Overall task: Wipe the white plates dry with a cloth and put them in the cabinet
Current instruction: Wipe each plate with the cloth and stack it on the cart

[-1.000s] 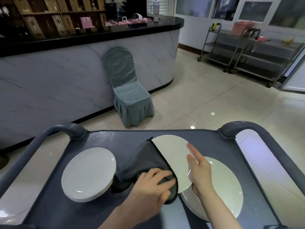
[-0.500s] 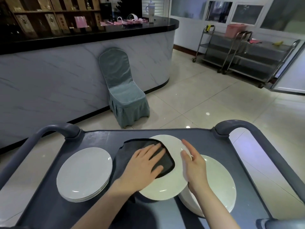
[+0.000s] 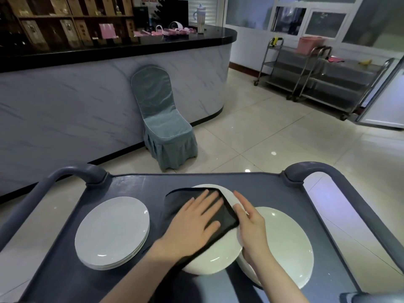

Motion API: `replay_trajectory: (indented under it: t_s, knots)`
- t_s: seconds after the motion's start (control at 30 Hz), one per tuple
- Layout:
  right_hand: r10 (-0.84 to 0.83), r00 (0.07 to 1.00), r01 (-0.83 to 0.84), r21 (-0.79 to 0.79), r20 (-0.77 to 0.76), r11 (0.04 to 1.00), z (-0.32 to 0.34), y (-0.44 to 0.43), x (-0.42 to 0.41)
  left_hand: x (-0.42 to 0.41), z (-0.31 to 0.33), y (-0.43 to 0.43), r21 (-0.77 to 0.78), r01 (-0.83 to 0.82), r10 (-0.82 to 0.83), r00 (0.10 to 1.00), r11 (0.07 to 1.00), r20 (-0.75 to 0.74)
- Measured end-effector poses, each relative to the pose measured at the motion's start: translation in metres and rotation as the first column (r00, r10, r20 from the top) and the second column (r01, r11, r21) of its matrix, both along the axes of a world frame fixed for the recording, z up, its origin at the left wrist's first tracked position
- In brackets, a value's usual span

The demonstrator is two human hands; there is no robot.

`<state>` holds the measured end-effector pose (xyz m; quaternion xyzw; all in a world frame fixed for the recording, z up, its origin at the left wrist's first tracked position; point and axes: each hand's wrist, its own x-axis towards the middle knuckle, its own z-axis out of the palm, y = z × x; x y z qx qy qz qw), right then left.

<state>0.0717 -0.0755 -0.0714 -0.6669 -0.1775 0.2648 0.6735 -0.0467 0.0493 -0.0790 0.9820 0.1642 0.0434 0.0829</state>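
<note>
A white plate (image 3: 215,258) lies in the middle of a dark grey cart top (image 3: 135,184), overlapping a stack of white plates (image 3: 286,243) on the right. A black cloth (image 3: 225,217) is spread over the middle plate. My left hand (image 3: 193,224) presses flat on the cloth, fingers spread. Gripping that plate's right rim is my right hand (image 3: 251,221). Another stack of white plates (image 3: 112,231) sits on the cart's left side.
The cart has curved grey handles at the far left (image 3: 65,173) and far right (image 3: 317,169). Beyond it stand a covered teal chair (image 3: 164,125), a marble-fronted counter (image 3: 87,95) and steel trolleys (image 3: 323,77) on the tiled floor.
The middle plate went from tilted on edge to flat on the cart. My left hand slid the cloth from the plate's left side up onto its face.
</note>
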Motion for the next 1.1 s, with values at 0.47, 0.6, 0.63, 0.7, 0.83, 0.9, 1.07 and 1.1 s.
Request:
replay_trajectory:
  t_s: [0.47,0.6,0.63,0.7,0.83,0.9,1.07,1.1]
  knots:
    - [-0.025,0.999,0.025,-0.011,0.042,1.000,0.007,-0.004,0.011,-0.039,-0.005,-0.059,0.012,0.181,-0.181,0.982,0.983,0.052]
    - [0.022,1.000,-0.022,0.002,0.003,1.000,0.002,-0.002,-0.001,-0.013,0.012,-0.041,0.089,0.089,-0.088,0.996,0.992,-0.015]
    - [0.014,0.999,-0.013,0.017,-0.034,1.000,0.002,-0.002,-0.002,-0.008,0.012,-0.035,0.061,0.081,-0.080,0.997,0.995,-0.019]
    - [0.001,0.998,0.002,0.041,-0.067,0.999,0.005,-0.002,0.000,-0.005,0.008,-0.022,0.026,0.012,-0.012,1.000,1.000,0.008]
    - [-0.004,1.000,0.004,0.023,-0.020,1.000,0.013,-0.006,0.011,-0.016,0.004,0.001,0.011,-0.171,0.171,0.985,0.985,-0.010]
    - [-0.018,1.000,0.018,0.010,0.002,1.000,0.015,-0.009,0.017,-0.027,0.007,-0.006,0.016,-0.153,0.153,0.987,0.988,-0.036]
    - [-0.139,0.990,0.140,0.009,-0.025,0.990,0.018,-0.012,0.024,-0.043,0.004,-0.069,0.005,0.023,-0.023,0.999,1.000,0.022]
    - [-0.140,0.990,0.140,-0.007,0.012,0.990,0.017,-0.012,0.023,-0.041,0.003,-0.076,-0.004,0.050,-0.049,0.998,0.999,0.035]
